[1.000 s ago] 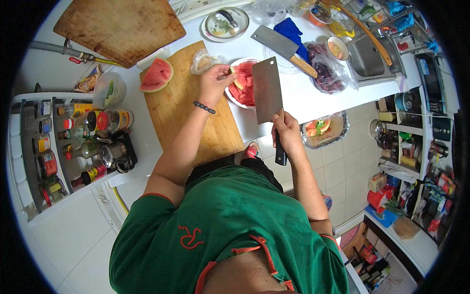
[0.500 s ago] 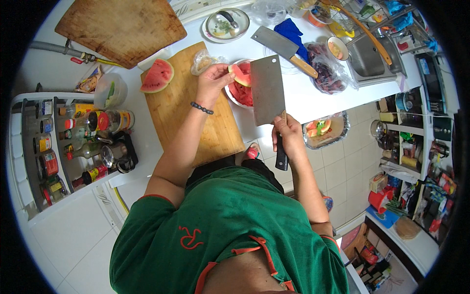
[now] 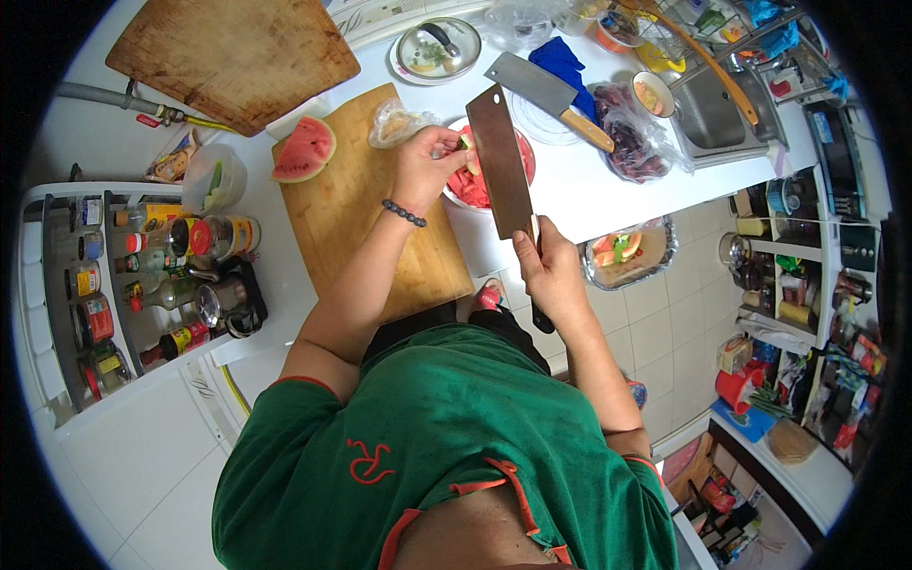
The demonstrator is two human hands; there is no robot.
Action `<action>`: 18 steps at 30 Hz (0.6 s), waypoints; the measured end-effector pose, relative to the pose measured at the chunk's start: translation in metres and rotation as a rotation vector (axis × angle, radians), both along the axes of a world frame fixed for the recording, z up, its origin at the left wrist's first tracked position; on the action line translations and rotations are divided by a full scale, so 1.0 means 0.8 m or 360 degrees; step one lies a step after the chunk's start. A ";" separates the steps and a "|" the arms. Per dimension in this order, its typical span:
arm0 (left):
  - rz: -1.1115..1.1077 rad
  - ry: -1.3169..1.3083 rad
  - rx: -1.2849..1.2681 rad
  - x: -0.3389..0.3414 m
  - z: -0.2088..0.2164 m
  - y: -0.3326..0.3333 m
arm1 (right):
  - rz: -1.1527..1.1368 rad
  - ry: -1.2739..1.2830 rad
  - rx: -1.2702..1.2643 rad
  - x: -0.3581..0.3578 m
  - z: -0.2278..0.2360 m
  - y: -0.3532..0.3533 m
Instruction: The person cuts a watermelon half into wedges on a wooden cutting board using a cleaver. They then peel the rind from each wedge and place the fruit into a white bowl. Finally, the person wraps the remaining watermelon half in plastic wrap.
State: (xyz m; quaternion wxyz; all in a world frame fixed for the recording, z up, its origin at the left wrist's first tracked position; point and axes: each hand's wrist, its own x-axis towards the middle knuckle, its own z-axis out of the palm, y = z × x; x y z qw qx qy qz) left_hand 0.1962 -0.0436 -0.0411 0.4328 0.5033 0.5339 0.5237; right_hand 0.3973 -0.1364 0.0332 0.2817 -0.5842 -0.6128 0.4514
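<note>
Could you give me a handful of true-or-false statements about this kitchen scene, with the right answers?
1. The right hand holds a broad steel cleaver. True.
2. The left hand is empty. False: it holds a small watermelon piece with green rind.
3. A half-round red watermelon wedge lies on the light wooden cutting board. True.
4. Only one cleaver is present. False: a second wooden-handled cleaver lies on the white counter.

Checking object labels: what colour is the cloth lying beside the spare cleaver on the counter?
Blue. The cloth lies crumpled just behind the spare cleaver, clearest in the head view.
</note>
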 end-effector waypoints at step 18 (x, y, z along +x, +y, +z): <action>0.0020 0.0175 0.0038 0.007 -0.011 -0.002 | 0.0247 -0.0749 0.0235 -0.003 -0.031 0.009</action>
